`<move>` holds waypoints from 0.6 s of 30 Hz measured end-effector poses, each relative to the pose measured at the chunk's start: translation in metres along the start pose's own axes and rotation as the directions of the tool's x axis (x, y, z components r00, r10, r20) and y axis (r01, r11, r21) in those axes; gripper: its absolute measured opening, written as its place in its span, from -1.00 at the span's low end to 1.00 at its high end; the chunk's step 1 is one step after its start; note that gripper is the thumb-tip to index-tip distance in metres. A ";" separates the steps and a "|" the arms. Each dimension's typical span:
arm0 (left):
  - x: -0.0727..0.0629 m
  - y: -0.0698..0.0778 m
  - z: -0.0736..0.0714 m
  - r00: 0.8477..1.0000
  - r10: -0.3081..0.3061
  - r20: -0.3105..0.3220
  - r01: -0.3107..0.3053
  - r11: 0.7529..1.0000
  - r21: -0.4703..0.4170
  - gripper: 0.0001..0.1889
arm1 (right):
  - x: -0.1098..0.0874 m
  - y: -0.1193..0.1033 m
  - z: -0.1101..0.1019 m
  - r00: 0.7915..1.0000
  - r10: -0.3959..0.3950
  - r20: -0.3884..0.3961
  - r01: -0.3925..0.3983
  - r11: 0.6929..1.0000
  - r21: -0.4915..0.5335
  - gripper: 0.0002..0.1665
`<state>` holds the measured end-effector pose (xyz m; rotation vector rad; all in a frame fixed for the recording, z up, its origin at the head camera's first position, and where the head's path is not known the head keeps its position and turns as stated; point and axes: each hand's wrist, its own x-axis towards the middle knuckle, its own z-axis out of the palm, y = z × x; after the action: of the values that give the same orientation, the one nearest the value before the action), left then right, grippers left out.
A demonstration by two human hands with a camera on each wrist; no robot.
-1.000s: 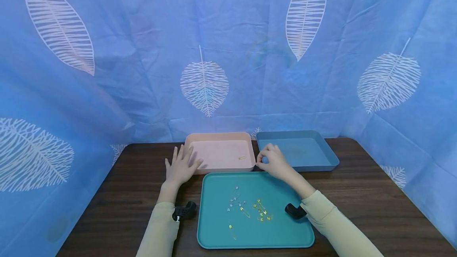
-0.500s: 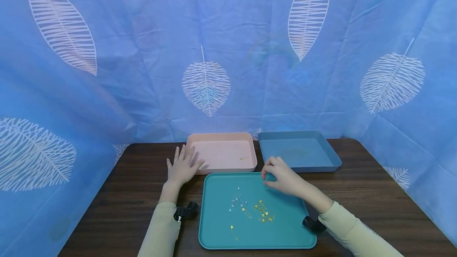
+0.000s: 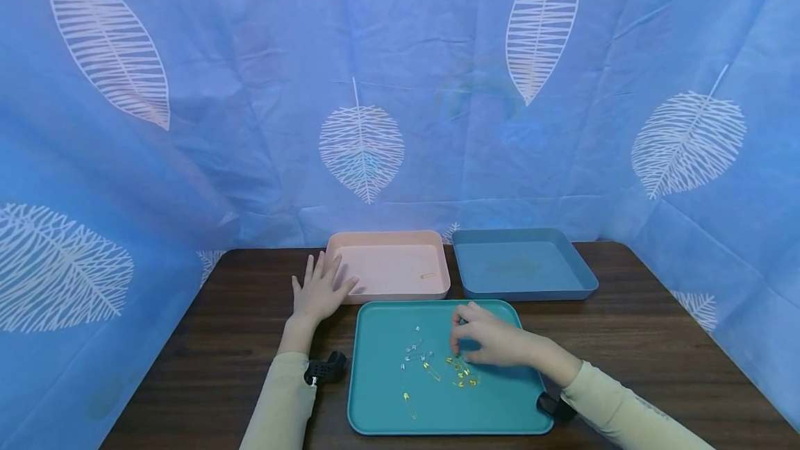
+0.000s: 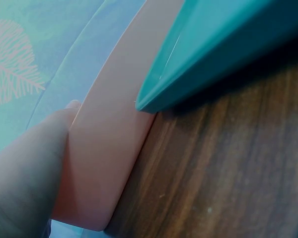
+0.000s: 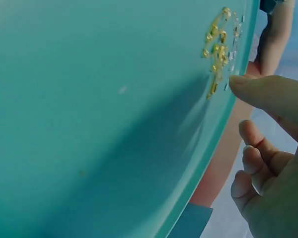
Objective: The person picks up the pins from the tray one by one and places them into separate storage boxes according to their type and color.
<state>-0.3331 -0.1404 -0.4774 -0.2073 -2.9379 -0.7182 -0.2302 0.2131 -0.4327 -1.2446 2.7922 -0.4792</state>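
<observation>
My left hand [image 3: 317, 295] lies with spread fingers over the left front corner of the pink tray [image 3: 387, 266]; in the left wrist view its thumb [image 4: 37, 144] is at that tray's rim. My right hand [image 3: 490, 340] hovers over the teal tray [image 3: 500, 408], fingers bent and apart from the thumb, nothing between them. Just beyond its fingertips lies a cluster of gold safety pins [image 5: 216, 55], partly hidden by the fingers in the head view. Several silver safety pins [image 3: 414, 348] lie to the left of them, with single gold pins [image 3: 406, 396] nearby.
One gold safety pin [image 3: 428, 276] lies inside the pink tray. A blue tray [image 3: 525, 266] stands at the back right. All three trays sit on a dark wooden table [image 3: 656, 353], with a blue leaf-patterned cloth [image 3: 262, 123] hanging behind.
My right hand has come from beside the pink tray's right front corner back over the teal tray, down to the gold pins, and its fingers have parted. The left hand stays put.
</observation>
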 end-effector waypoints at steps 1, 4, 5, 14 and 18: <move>0.000 0.000 0.000 1.000 0.000 0.000 0.000 1.000 0.000 -0.14 | 0.000 0.000 0.001 1.000 0.005 0.010 -0.005 1.000 -0.006 -0.74; 0.001 -0.001 0.001 1.000 0.002 0.001 -0.002 1.000 -0.001 -0.14 | 0.001 0.001 0.004 1.000 0.007 0.026 -0.006 0.999 -0.035 -0.73; 0.001 -0.001 0.001 1.000 0.001 0.003 -0.001 1.000 -0.003 -0.14 | 0.001 0.002 0.005 1.000 0.006 0.028 -0.004 0.999 -0.043 -0.73; 0.000 0.000 -0.001 1.000 0.006 0.015 -0.006 1.000 -0.006 -0.16 | 0.001 -0.002 0.003 0.999 -0.001 0.049 0.003 0.999 -0.047 -0.72; 0.000 0.000 -0.001 1.000 0.005 0.016 -0.005 1.000 -0.006 -0.15 | 0.001 -0.004 0.002 0.999 0.012 0.051 -0.009 0.998 -0.056 -0.75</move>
<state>-0.3326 -0.1409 -0.4761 -0.2224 -2.9493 -0.7287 -0.2274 0.2097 -0.4338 -1.2339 2.7866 -0.3656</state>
